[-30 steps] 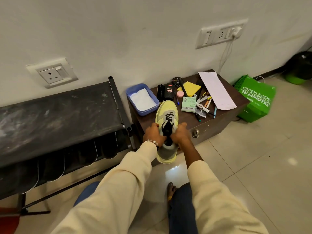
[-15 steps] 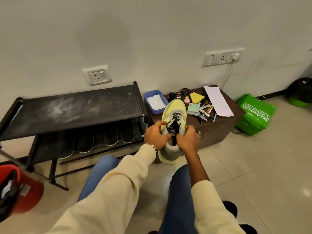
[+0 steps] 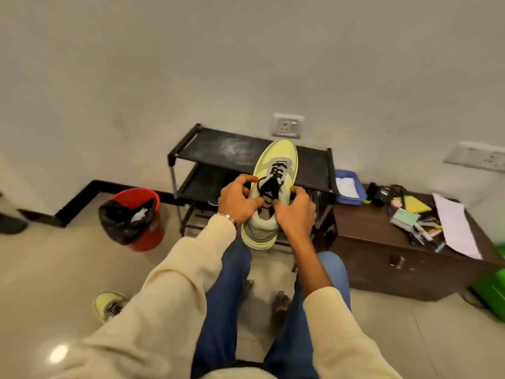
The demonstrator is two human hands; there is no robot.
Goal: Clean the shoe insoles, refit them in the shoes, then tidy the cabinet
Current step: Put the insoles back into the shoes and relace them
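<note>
I hold a yellow-green and grey sneaker (image 3: 276, 165) in the air in front of me, toe pointing away, above my knees. My left hand (image 3: 237, 199) grips its left side at the collar, fingers curled near the black laces. My right hand (image 3: 294, 212) grips the right side, thumb at the laces. The inside of the shoe is hidden by my hands. The second matching sneaker (image 3: 108, 305) lies on the floor at the lower left, half hidden by my sleeve. The brown cabinet (image 3: 382, 258) stands at the right.
A black two-tier shoe rack (image 3: 218, 151) stands against the wall behind the shoe. A red bin with a black liner (image 3: 134, 218) sits left of it. On the cabinet lie a blue tray (image 3: 347, 187), paper (image 3: 455, 228), notepads and pens. A green bag (image 3: 492, 291) is far right.
My view has swung left and back, so the cabinet now sits at the right. The shoe, in both hands, has left the cabinet top and now hangs before the rack.
</note>
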